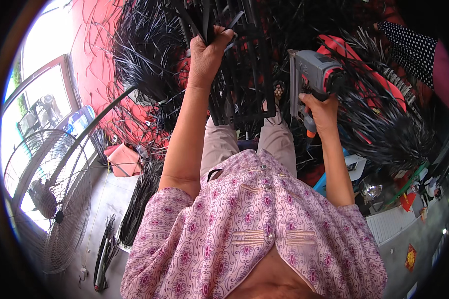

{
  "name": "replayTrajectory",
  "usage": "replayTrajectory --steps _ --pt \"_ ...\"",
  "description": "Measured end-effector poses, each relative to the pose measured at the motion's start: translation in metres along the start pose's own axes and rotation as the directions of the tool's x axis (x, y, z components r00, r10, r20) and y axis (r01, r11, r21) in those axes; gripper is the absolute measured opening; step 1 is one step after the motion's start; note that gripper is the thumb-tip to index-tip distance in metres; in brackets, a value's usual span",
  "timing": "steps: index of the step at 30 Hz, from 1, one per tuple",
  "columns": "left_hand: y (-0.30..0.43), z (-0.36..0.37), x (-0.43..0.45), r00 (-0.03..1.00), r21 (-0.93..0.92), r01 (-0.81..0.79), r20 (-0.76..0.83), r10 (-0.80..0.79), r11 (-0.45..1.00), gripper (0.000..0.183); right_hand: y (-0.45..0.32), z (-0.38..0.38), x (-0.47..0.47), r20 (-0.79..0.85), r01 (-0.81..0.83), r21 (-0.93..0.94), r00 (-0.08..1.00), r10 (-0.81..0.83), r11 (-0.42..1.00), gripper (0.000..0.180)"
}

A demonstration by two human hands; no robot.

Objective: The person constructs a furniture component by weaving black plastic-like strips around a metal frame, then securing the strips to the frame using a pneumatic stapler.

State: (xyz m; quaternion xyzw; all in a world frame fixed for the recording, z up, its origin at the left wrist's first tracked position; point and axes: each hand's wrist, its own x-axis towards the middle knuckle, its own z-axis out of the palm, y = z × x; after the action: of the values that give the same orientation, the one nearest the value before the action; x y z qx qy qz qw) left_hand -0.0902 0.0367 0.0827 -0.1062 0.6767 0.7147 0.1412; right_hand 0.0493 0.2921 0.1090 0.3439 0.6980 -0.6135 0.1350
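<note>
Between my knees stands a black frame with long bars (270, 74), dark strips woven or laid about it. My left hand (209, 50) is closed around flat black strips (205, 18) at the frame's upper left side. A grey and black power tool, seemingly a cordless stapler or nailer (312, 69), is in my right hand (321, 112), to the right of the frame and apart from it. My fingers wrap its handle; an orange-tipped part shows below them. Whether a finger presses the trigger is hidden.
Heaps of black strips (146, 56) lie left, with more (381, 127) at right around a red plastic thing (389, 88). A large wire-caged fan (60, 216) stands at left. Another person's dotted sleeve (411, 45) is at upper right. A blue object (321, 183) lies beside my right arm.
</note>
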Motion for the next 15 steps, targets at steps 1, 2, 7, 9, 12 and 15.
replayTrajectory --steps 1,2,7,9,12,15 --pt "0.006 0.002 -0.002 0.997 -0.009 0.076 0.01 -0.076 0.997 0.011 0.0 0.001 0.001 0.005 0.007 0.013 1.0 -0.007 1.0 0.019" --pt "0.004 0.003 -0.002 0.993 -0.068 0.115 0.037 -0.112 0.991 0.009 -0.001 0.001 0.002 -0.002 -0.021 -0.017 1.0 0.021 1.0 0.021" --pt "0.005 0.002 0.0 0.988 -0.159 0.109 0.127 -0.089 0.981 0.006 -0.001 0.007 0.006 0.019 0.023 0.024 1.0 -0.023 0.999 0.025" --pt "0.028 0.012 -0.008 0.973 -0.21 0.111 0.222 -0.064 0.971 0.008 0.003 0.008 0.011 0.01 0.034 0.042 0.999 -0.035 0.999 0.025" --pt "0.031 0.039 -0.013 0.969 -0.216 0.152 0.224 -0.102 0.964 0.011 0.011 0.007 0.013 0.041 -0.009 0.02 0.999 0.008 1.0 0.024" --pt "-0.021 0.042 0.004 0.99 0.22 0.011 0.137 -0.042 0.975 0.015 0.023 0.01 0.018 0.025 0.044 -0.048 0.999 -0.042 0.998 0.023"
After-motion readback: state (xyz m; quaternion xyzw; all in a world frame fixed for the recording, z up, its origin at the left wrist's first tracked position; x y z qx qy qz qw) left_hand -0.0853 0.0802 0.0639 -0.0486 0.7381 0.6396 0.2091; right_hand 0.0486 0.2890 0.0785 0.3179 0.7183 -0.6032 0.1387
